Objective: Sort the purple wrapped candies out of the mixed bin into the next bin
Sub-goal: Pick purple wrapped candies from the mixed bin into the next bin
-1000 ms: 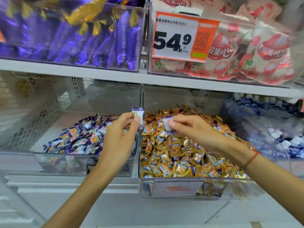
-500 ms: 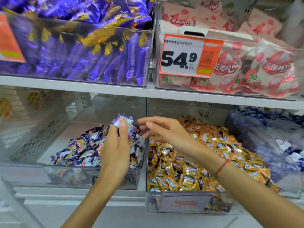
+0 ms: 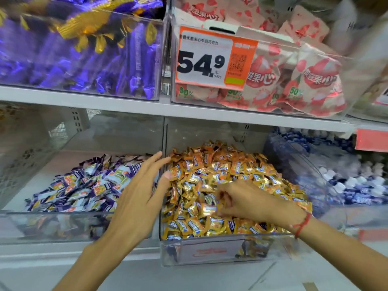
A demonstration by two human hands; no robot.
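Observation:
The mixed bin (image 3: 210,252) is heaped with gold wrapped candies (image 3: 212,166). Left of it, the neighbouring clear bin (image 3: 52,225) holds a pile of purple and white wrapped candies (image 3: 84,185). My left hand (image 3: 138,196) hovers over the divider between the two bins, fingers straight and spread, holding nothing. My right hand (image 3: 245,202) is down in the gold heap with its fingers curled into the candies. Blur hides whether it grips one.
The shelf above (image 3: 189,111) carries a bin of purple and gold bars (image 3: 84,59) and a bin of pink bags (image 3: 294,80) with an orange 54.9 price tag (image 3: 214,59). A bin of blue and white candies (image 3: 346,181) stands to the right.
My left hand has let go of the purple candies it held up over the left bin and is now open. My right hand has dropped from beside it into the gold heap.

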